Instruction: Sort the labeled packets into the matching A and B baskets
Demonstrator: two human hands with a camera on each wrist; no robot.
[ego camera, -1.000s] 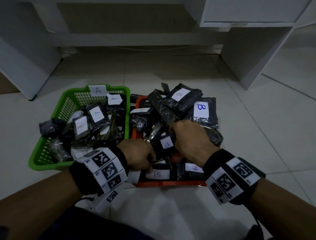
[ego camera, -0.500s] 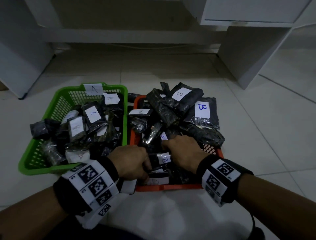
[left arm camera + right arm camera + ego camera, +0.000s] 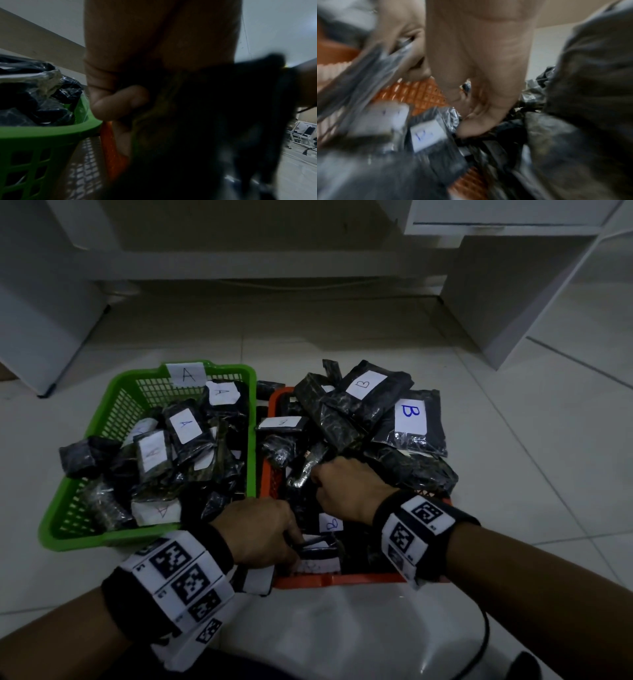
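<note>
Both hands are down in the orange basket [image 3: 310, 580], which sits just beside the green basket [image 3: 102, 539] on the tiled floor [image 3: 513, 474]. The left hand [image 3: 260, 530] is at the near left corner of the orange basket, fingers curled down onto a dark packet with a white label [image 3: 318, 558] lying against the near wall; the thumb [image 3: 120, 102] bends across dark plastic in the wrist view, so it seems to be gripping that packet, though the blur leaves this unsure. The right hand [image 3: 349, 491] is deeper in the pile, fingers [image 3: 476, 124] curled and dug among crumpled black packets; whether they hold one I cannot tell. A packet labelled B [image 3: 330, 523] lies between the two hands, under the right wrist.
</note>
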